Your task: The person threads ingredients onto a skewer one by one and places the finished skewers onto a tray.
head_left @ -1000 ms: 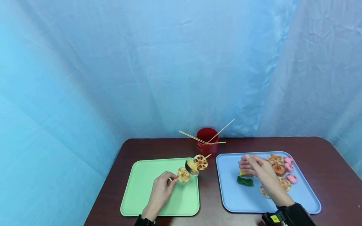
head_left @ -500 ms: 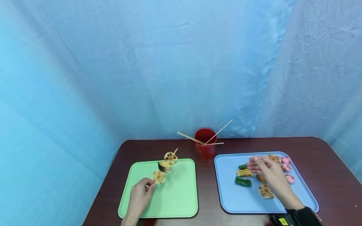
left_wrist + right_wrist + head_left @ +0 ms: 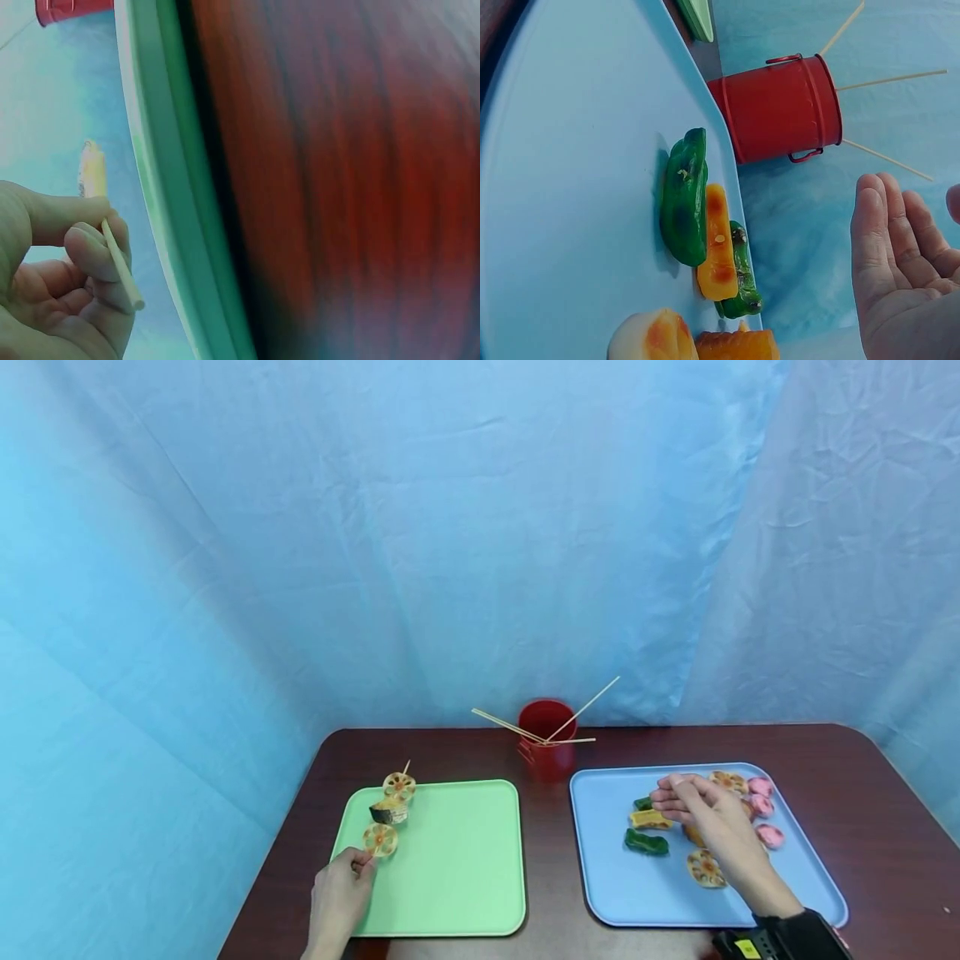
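My left hand (image 3: 339,893) pinches the lower end of a wooden skewer (image 3: 122,270) between thumb and fingers, over the left side of the green tray (image 3: 457,885). Threaded on it are a lotus root slice (image 3: 380,840) near the fingers, a dark-rinded yellow wedge (image 3: 388,812) and another lotus root slice (image 3: 399,786) close to the tip. Above the blue tray (image 3: 630,893) my right hand (image 3: 712,831) hovers with straight, relaxed fingers and holds nothing. Under and beside it lie green pepper pieces (image 3: 684,199), a yellow strip (image 3: 718,247) and a loose lotus root slice (image 3: 707,868).
Between the trays, at the back, stands a red bucket (image 3: 549,764) with several bare skewers (image 3: 588,708) leaning out over its rim. Pink pieces (image 3: 761,806) lie along the blue tray's right side. Blue cloth (image 3: 480,543) hangs behind the dark wooden table (image 3: 892,860).
My left hand has carried the loaded skewer leftward across the green tray, and the skewer now points more straight away from me. My right hand has shifted slightly right, staying above the blue tray.
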A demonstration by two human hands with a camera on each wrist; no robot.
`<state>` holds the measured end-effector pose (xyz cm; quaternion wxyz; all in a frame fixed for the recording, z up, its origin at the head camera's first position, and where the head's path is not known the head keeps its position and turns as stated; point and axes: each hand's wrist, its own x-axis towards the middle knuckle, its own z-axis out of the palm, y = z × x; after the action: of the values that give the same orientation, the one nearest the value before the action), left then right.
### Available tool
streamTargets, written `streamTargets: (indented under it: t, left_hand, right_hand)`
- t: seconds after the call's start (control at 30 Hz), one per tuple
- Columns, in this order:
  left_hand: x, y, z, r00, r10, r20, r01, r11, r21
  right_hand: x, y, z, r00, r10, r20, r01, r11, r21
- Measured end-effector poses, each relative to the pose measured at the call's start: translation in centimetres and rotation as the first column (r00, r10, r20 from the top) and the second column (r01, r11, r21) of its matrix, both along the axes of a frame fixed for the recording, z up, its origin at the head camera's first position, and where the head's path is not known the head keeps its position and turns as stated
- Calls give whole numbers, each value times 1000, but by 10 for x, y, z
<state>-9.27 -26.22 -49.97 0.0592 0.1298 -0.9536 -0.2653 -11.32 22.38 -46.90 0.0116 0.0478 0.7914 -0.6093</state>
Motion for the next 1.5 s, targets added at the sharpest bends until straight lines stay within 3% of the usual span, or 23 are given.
streamTargets:
  t: [0.2, 0.63, 0.97, 1.1, 1.3, 1.4, 1.5]
  left_hand:
    - [3, -13, -2, 998, 47, 30, -46, 999, -25]
    - [0, -24, -9, 991, 67, 119, -60, 996, -59]
    - [-1, -32, 0, 983, 4, 186, 6, 999, -54]
    - [-2, -26, 14, 991, 1, 135, 8, 998, -69]
    - [-14, 5, 38, 997, -63, -33, 61, 997, -48]
    - [-24, 27, 45, 983, -119, -139, 117, 993, -19]
    - [-34, 50, 46, 954, -179, -239, 189, 982, 20]
  right_hand:
    - [1, -1, 0, 1000, 0, -4, 0, 1000, -16]
    - [1, -4, 2, 999, -3, -35, 3, 1000, -10]
    - [1, -6, 1, 999, -14, -30, 13, 1000, -16]
    - [0, -6, 0, 999, -21, -28, 20, 1000, -10]
    - [-1, -6, 2, 999, -29, -17, 29, 1000, 2]
    - [-2, -7, 2, 999, -17, -31, 17, 1000, 5]
    - [-4, -10, 4, 999, 0, -51, 0, 1000, 17]
